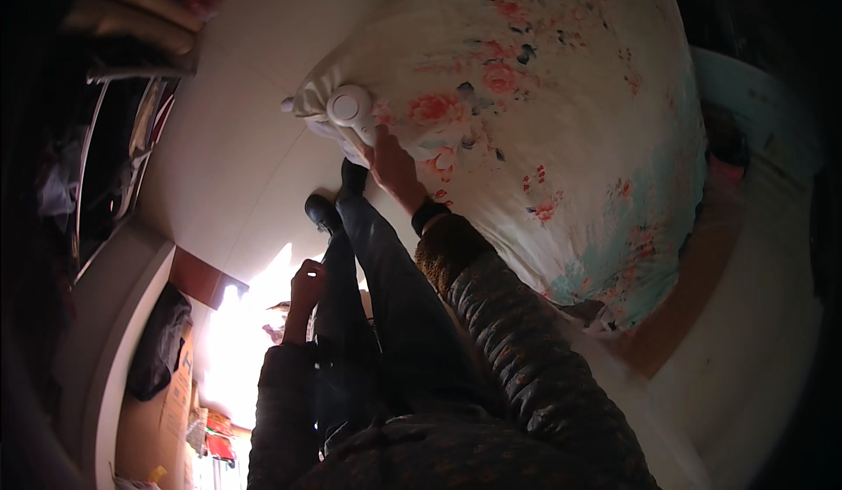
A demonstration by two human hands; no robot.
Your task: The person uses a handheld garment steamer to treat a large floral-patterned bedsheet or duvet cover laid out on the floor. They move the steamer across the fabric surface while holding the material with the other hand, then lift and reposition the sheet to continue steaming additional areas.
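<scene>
My right hand [398, 168] grips the handle of a white handheld device [348, 107] with a round, ringed head, which looks like a fabric shaver. The device is over the corner of a bed cover [559, 109], cream and pale green with red and pink flowers. I cannot tell whether its head touches the cloth. My left hand [306, 293] hangs low beside my leg, its fingers curled. No object shows in it, but its palm side is partly hidden.
A pale floor [250, 148] runs along the bed, under my dark shoes [322, 212]. On the left stand a rack with hanging things [125, 155], a dark bag [159, 345] and a cardboard box [154, 424]. Bright light washes out the floor behind my left hand.
</scene>
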